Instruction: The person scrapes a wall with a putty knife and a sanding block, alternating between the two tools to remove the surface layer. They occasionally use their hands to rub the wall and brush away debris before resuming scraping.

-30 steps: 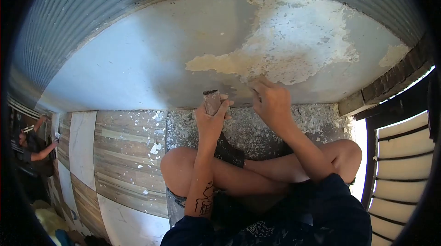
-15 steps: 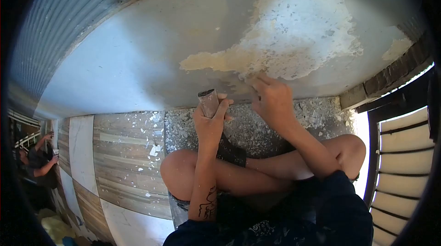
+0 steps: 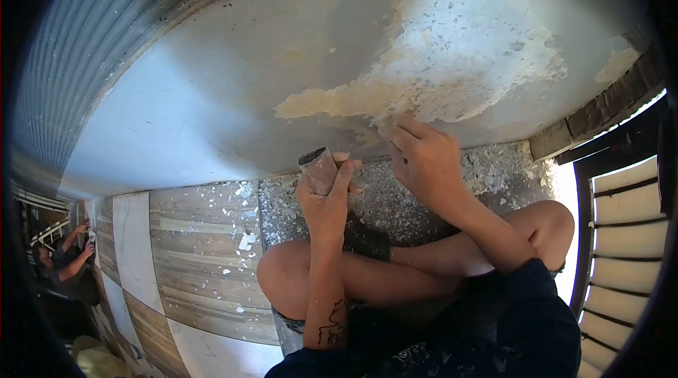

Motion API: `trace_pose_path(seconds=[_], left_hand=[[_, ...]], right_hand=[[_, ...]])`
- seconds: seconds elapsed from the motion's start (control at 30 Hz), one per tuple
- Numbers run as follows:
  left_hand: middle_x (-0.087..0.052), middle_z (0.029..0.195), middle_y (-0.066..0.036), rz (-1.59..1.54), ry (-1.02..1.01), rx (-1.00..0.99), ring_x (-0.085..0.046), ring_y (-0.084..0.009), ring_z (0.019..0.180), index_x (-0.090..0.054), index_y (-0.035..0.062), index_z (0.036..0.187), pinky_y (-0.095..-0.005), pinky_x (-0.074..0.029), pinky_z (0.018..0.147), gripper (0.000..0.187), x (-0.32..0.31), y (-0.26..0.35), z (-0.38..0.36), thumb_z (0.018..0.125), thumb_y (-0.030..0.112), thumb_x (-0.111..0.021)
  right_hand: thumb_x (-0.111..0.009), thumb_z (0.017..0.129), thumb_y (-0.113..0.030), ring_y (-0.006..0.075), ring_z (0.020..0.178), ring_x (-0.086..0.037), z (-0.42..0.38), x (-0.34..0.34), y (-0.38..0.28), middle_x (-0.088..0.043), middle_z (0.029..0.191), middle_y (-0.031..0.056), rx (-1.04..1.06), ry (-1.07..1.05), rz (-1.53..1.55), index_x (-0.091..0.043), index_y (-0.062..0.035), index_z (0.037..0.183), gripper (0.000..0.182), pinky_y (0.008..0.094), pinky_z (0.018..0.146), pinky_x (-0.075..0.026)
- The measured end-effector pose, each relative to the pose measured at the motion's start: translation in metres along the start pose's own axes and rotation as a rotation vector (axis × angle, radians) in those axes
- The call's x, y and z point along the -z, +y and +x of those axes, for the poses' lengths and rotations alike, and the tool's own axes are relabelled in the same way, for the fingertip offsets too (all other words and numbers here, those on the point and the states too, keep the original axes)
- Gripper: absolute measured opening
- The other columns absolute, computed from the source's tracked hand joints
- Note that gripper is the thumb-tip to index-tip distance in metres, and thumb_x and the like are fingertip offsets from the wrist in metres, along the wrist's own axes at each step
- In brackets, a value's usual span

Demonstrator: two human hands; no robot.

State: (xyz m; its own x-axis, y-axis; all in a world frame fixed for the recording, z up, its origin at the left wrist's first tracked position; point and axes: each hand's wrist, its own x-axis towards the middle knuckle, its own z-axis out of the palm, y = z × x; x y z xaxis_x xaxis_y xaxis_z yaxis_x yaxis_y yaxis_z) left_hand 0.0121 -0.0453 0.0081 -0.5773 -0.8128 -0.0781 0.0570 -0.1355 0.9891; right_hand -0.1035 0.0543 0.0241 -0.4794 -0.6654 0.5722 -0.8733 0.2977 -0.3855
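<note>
My left hand (image 3: 326,198) is wrapped round a short, dusty cylindrical object (image 3: 319,170), whose dark hollow-looking end points up toward the wall. My right hand (image 3: 426,162) is at the lower edge of the peeled patch (image 3: 466,53), fingers bent and pressed together at the wall surface. Whatever those fingers hold, if anything, is too small or hidden to make out. Grey-blue paint (image 3: 212,88) surrounds the bare, pitted area on the wall.
Paint flakes lie on the rough floor strip (image 3: 494,173) and on the wood-look tiles (image 3: 205,237). A co-worker (image 3: 67,258) is at the wall on the far left. A barred opening (image 3: 625,237) stands at the right. My crossed legs are below my hands.
The whole view has shifted slightly, with my arms and legs appearing a little further right and lower. My right hand remains at the patch edge; my left keeps its grip. The co-worker's hands have moved slightly.
</note>
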Motion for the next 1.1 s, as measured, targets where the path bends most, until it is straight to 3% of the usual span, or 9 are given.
trace_pose_path(seconds=[0.23,0.3,0.37,0.6,0.7,1.1], left_hand=[[-0.067,0.081,-0.01,-0.005,0.012,0.033,-0.054,-0.009,0.052,-0.06,0.0036,0.093,-0.0205,-0.038,0.044,0.015,0.001,-0.003,0.0,0.081,0.008,-0.066],[-0.067,0.081,-0.01,0.013,0.008,0.04,-0.053,-0.0088,0.052,-0.06,0.0037,0.093,-0.0205,-0.038,0.044,0.014,0.005,-0.002,-0.001,0.081,0.008,-0.066],[-0.067,0.082,-0.012,-0.036,0.01,0.049,-0.056,-0.0092,0.056,-0.061,-0.0013,0.093,-0.0218,-0.046,0.051,0.011,0.006,0.0,0.0,0.083,0.003,-0.062],[-0.067,0.082,-0.012,-0.012,0.018,0.051,-0.056,-0.0086,0.055,-0.061,-0.0009,0.093,-0.0214,-0.047,0.05,0.011,0.003,0.0,-0.002,0.083,0.003,-0.062],[-0.066,0.082,-0.011,-0.031,0.004,0.031,-0.056,-0.0083,0.056,-0.061,-0.0009,0.093,-0.0209,-0.047,0.05,0.011,-0.001,0.002,0.001,0.083,0.002,-0.061],[-0.066,0.082,-0.012,-0.016,-0.001,0.03,-0.057,-0.0093,0.057,-0.061,-0.0015,0.093,-0.0213,-0.047,0.05,0.011,0.002,-0.005,-0.002,0.083,0.003,-0.062]], right_hand=[[-0.062,0.062,0.0,0.0265,0.074,-0.062,0.003,0.0,-0.004,-0.058,0.083,0.0083,-0.003,-0.061,-0.025,-0.062,-0.0037,0.089,0.027,0.0363,0.057,-0.049],[-0.063,0.063,0.0,0.0264,0.072,-0.061,0.005,0.016,-0.012,-0.058,0.082,0.0078,0.03,0.037,-0.004,-0.061,-0.004,0.089,0.026,0.036,0.056,-0.049],[-0.063,0.064,0.0,0.0263,0.071,-0.061,0.003,0.001,-0.004,-0.058,0.083,0.0078,0.021,0.048,-0.014,-0.061,-0.0039,0.089,0.026,0.0357,0.055,-0.049],[-0.062,0.064,0.0,0.0272,0.073,-0.061,0.006,0.019,-0.015,-0.059,0.087,0.0086,0.044,0.052,0.028,-0.062,-0.0035,0.09,0.026,0.0365,0.056,-0.049],[-0.062,0.065,0.001,0.0278,0.074,-0.062,0.001,-0.019,0.003,-0.06,0.088,0.0089,-0.003,-0.077,-0.042,-0.062,-0.0038,0.092,0.028,0.0371,0.057,-0.049],[-0.061,0.066,0.0,0.0285,0.069,-0.06,0.01,0.022,-0.013,-0.057,0.079,0.0063,0.017,0.125,0.078,-0.063,-0.0045,0.089,0.023,0.037,0.056,-0.047]])
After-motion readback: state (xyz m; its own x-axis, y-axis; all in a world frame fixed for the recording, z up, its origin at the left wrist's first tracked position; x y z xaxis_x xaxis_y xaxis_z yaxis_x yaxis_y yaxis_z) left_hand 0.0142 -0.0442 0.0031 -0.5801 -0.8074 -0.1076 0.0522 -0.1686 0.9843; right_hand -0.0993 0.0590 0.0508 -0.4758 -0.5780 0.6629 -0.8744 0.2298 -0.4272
